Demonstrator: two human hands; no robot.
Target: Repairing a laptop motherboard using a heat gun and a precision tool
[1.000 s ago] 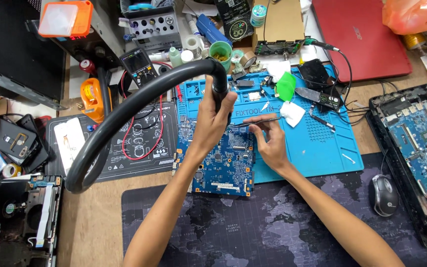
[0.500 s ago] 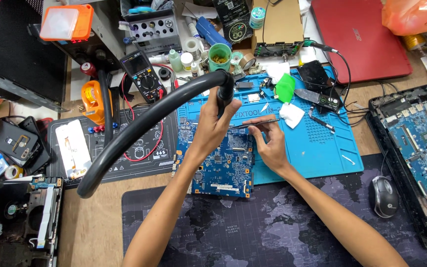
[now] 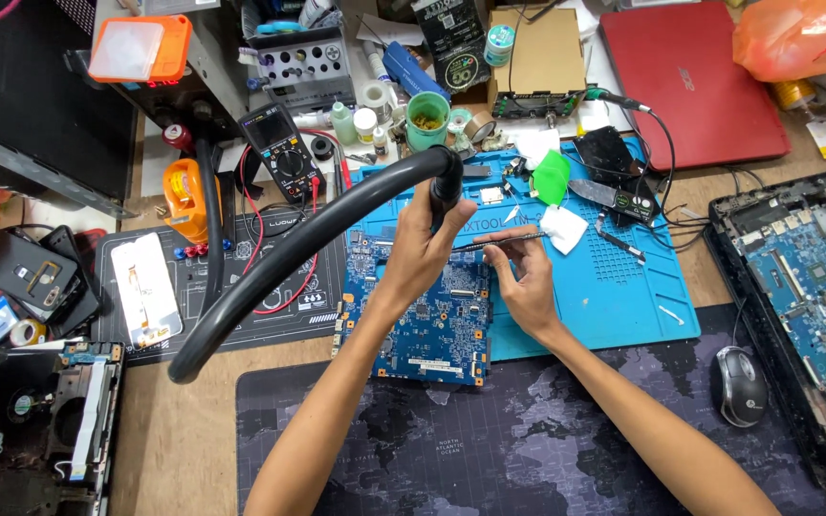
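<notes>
The left hand (image 3: 424,250) is closed around the black nozzle end of a thick black hose (image 3: 279,256), holding it upright with the tip pointing down at a blue circuit board (image 3: 423,320). The right hand (image 3: 526,282) is just beside it, fingers pinched on a pair of thin dark tweezers (image 3: 499,243) that reach across toward the left hand, the tip near the nozzle. Both hands hover over the upper part of the circuit board, which lies directly beneath them, partly on a blue work mat (image 3: 614,287) and partly on a dark desk mat (image 3: 489,440) printed with a map.

From the left hand the hose curves away in a wide arc out past the left forearm, crossing a black mat (image 3: 279,320) with red leads on it. Beyond the left hand stand a black multimeter (image 3: 282,153) and a green cup (image 3: 427,119). Just past the right hand lie a white wipe (image 3: 562,227) and a green scrap (image 3: 553,177). Well out beyond the right forearm sit a grey computer mouse (image 3: 740,384) and an opened laptop base (image 3: 795,287) showing another blue board. A red laptop (image 3: 690,81) lies closed far above the right hand. Outside the left arm, a phone with a white screen (image 3: 145,289) rests on the black mat.
</notes>
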